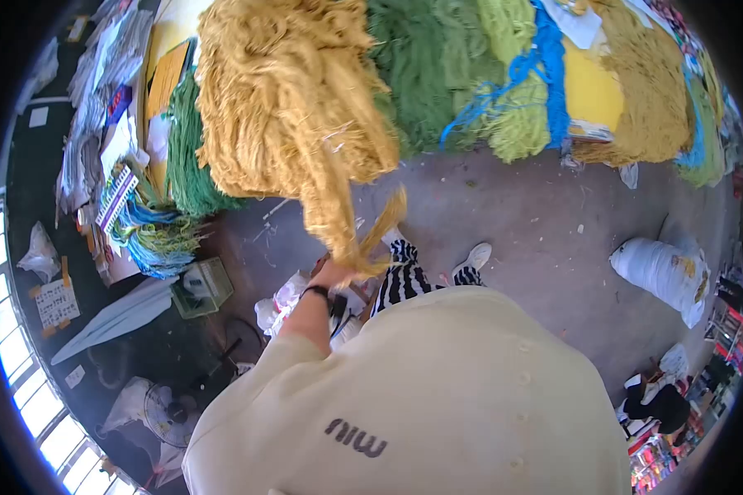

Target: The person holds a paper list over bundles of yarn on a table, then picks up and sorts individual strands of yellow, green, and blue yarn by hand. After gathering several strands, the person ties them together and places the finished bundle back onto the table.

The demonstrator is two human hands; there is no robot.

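A large pile of golden-yellow yarn (289,91) lies at the top, with a thick strand hanging over the front edge. At the lower end of that strand is my left hand (332,272), its fingers closed around the yarn, a dark band on the wrist. A loose tail of the same yarn curls up just to the right of the hand. Dark green yarn (429,66) lies right of the pile, followed by light green yarn (516,107) and a bright blue bundle (553,78). My right hand does not show.
Tan yarn (644,99) hangs at the upper right. A wrapped white bundle (656,272) rests on the floor at right. Multicoloured yarn (153,239) and a clear plastic box (202,289) are at left. Below them is a fan (169,412). White bags (285,301) lie beside my left hand.
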